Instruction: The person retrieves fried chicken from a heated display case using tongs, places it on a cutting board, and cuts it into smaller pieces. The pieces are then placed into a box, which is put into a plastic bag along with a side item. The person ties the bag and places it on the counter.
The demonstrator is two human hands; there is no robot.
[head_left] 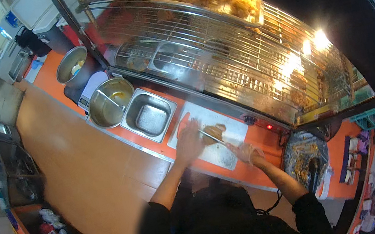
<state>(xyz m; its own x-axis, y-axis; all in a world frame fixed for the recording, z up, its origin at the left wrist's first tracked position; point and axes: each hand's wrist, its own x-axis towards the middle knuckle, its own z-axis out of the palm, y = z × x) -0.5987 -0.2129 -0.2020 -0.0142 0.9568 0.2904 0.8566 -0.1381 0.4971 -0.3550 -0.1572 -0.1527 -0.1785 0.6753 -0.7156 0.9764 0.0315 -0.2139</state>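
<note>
My right hand (pixel 247 152) is closed around the handle of a knife (pixel 212 136). Its thin blade slants across a brown piece of food (pixel 216 130) on a white cutting board (pixel 224 160). Close by the blade's far end is my left hand (pixel 190 144), over the left part of the board; its fingers are blurred, so whether they grip anything is unclear. Beside that hand an orange shape (pixel 182 121) shows at the board's edge. Small brown bits lie around the food.
Left of the board stand an empty-looking steel pan (pixel 149 115), a pot (pixel 111 104) with a ladle in it, and another pot (pixel 74 66). A lit glass display case (pixel 217 57) with fried food rises behind. At right lies a plastic-lined tray (pixel 306 156) with tongs.
</note>
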